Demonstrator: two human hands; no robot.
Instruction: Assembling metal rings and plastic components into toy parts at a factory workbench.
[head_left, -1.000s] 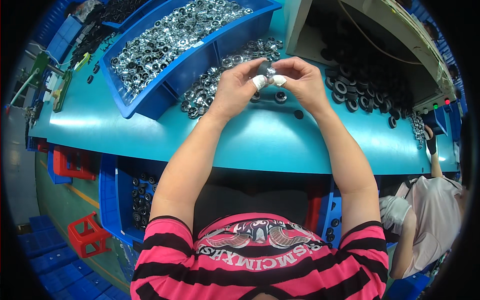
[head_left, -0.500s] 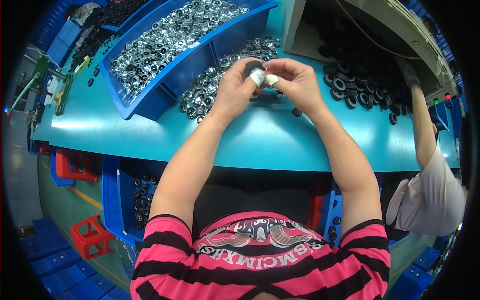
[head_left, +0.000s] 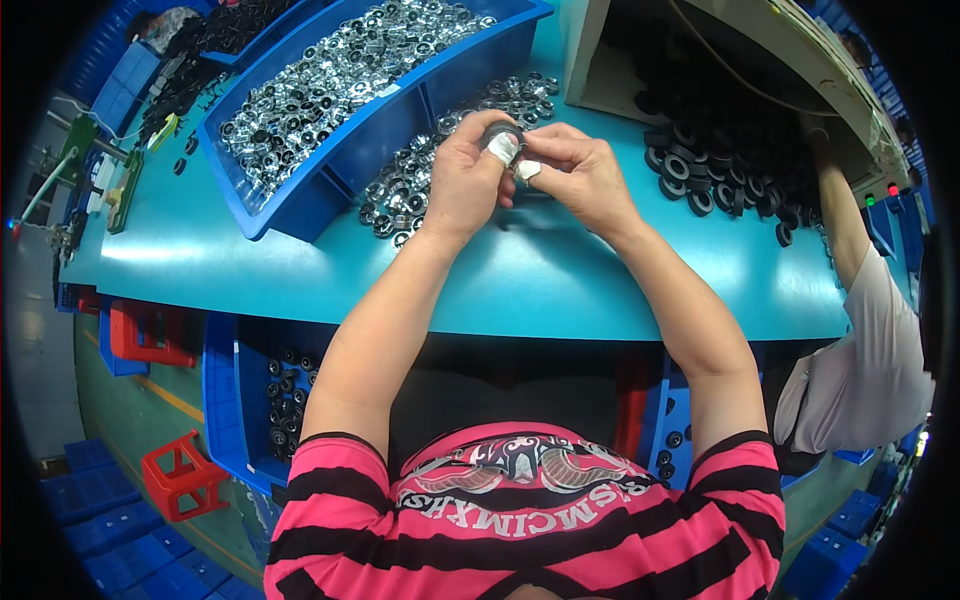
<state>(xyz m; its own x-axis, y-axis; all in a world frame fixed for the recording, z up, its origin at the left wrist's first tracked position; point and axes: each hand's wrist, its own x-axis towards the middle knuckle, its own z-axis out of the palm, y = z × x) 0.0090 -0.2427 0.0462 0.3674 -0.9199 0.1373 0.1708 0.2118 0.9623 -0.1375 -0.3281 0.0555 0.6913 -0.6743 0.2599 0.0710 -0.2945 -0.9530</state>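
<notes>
My left hand point(head_left: 466, 180) is closed on a small black wheel point(head_left: 500, 132) with a ring-shaped rim, held above the table. Its thumb, wrapped in white tape, presses against the wheel's near side. My right hand point(head_left: 580, 172) is closed too, fingertips pinched at the wheel's right edge; the right thumb also wears white tape. Fingers hide much of the wheel. Just behind and left of my hands lies a heap of shiny silver wheel hubs point(head_left: 405, 185). Below my hands is a dark blur point(head_left: 540, 222) over the tabletop, too smeared to name.
A long blue bin point(head_left: 330, 150) full of silver hubs stands at the back left. Black rubber rings point(head_left: 700, 180) are piled at the right, before a box-like housing point(head_left: 577, 75). Another person's arm point(head_left: 845, 220) reaches into it. Blue crates and red stools point(head_left: 183, 475) stand below the turquoise table point(head_left: 530, 300).
The wheel has tilted, showing more of its ring face, and my right hand has shifted slightly left and down. A small black piece right of my hands no longer shows there. The other person's arm moved.
</notes>
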